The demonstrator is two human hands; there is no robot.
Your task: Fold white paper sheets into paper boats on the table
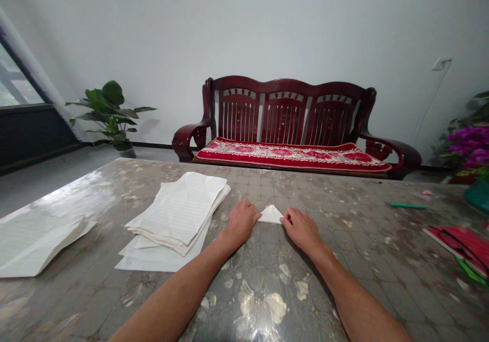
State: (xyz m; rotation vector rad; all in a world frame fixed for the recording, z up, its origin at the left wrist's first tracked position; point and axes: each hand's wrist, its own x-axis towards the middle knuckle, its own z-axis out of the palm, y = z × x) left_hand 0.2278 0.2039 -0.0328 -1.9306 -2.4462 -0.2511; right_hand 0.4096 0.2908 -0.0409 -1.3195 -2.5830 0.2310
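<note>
A small white piece of paper folded into a triangle (271, 214) lies on the patterned table (260, 275), its peak pointing away from me. My left hand (243, 220) pinches its left corner, the fingers curled and resting at the tabletop. On the opposite side, my right hand (301, 227) grips the right corner between thumb and fingers. Just left of my left hand is a loose stack of lined paper sheets (183, 204), unevenly piled.
More paper sheets (34, 245) lie at the table's left. On the right are a green pen (408, 206), a red notebook (469, 245) and purple flowers (469, 146). Beyond the table stand a wooden bench (284, 112) with a red cushion and a potted plant (110, 112).
</note>
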